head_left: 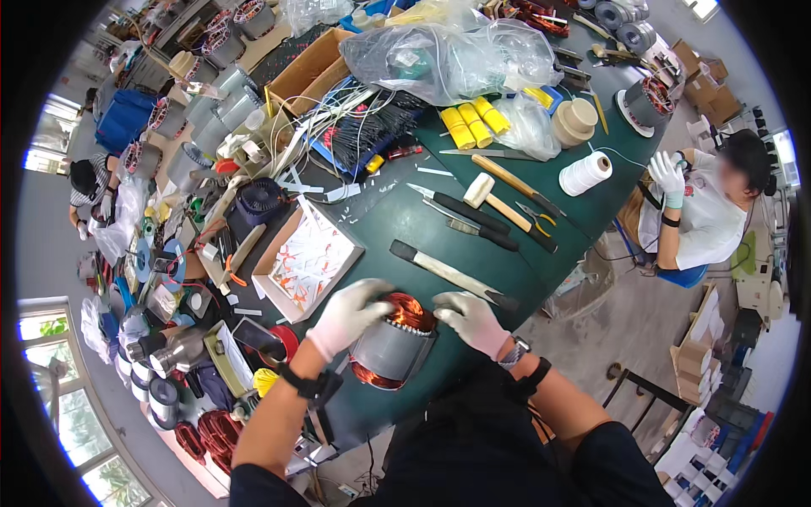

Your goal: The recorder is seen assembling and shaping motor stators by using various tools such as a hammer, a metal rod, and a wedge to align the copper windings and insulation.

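A motor stator (394,351), a grey metal cylinder with copper windings at both ends, stands at the table's near edge in front of me. My left hand (353,314), in a white glove, curls its fingers over the left side of the upper copper winding (411,312). On the opposite side, my gloved right hand (476,323) has its fingers bent together beside the winding's rim. Whatever those fingers may hold is hidden. White slot pieces ring the upper edge of the stator.
Beyond the stator lie a wooden stick (448,272), a white-headed mallet (480,191), pliers (537,221) and files. A shallow box of paper strips (306,258) sits at left. White thread (585,174) stands at right. A seated co-worker (705,198) is beyond the table.
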`<state>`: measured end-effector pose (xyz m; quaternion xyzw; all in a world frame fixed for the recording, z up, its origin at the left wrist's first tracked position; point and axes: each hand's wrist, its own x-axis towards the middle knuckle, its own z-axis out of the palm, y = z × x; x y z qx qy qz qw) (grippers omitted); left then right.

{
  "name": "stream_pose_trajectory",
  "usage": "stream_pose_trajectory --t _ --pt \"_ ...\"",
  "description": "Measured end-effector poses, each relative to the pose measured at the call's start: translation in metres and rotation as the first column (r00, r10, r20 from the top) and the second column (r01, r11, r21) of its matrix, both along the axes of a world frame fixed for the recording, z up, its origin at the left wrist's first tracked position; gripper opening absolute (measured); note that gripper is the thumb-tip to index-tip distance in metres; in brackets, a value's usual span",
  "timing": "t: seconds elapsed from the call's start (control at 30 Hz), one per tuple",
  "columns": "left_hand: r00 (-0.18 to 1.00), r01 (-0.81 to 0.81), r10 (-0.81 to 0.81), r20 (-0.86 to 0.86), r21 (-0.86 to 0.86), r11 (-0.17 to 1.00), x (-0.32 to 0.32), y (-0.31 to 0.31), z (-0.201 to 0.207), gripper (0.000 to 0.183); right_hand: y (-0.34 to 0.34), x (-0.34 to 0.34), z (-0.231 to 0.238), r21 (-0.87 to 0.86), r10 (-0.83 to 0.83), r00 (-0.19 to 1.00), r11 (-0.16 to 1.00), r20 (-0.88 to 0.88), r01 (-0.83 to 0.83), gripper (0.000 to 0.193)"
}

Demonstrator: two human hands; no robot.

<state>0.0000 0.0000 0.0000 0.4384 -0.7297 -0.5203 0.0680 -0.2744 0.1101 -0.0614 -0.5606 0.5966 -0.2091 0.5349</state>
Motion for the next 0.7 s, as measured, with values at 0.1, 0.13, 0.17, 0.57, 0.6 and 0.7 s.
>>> stream_pose_trajectory --t 0.1,0.13,0.17,0.57,0.6,0.7 --pt "0.857 -0.515 0.514 -0.028 -0.071 0.854 0.024 0.064 -0.005 0.035 0.01 -0.026 0.001 0.044 -0.106 0.989 0.994 0.106 0.102 0.042" --pt "0.769 -0.639 0.639 -0.037 -0.015 0.769 0.04 0.086 -0.008 0.033 0.013 -0.021 0.006 0.066 -0.105 0.988 0.993 0.111 0.098 0.042" --pt "0.712 -0.702 0.702 -0.012 -0.019 0.712 0.055 0.104 -0.008 0.035 0.011 -0.015 0.01 0.083 -0.098 0.988 0.993 0.115 0.089 0.042" --pt "0.208 -0.566 0.963 -0.173 0.782 0.262 0.022 0.218 -0.054 0.06 -0.062 0.033 0.002 0.234 0.417 0.864 0.844 0.281 -0.483 0.032" --pt "0.147 -0.542 0.967 -0.209 0.801 0.256 0.01 0.213 -0.049 0.06 -0.062 0.033 -0.004 0.207 0.427 0.859 0.847 0.281 -0.489 0.031" --pt "0.011 -0.535 0.966 -0.26 0.814 0.225 -0.009 0.205 -0.052 0.062 -0.058 0.035 -0.006 0.12 0.467 0.868 0.864 0.17 -0.488 0.03"
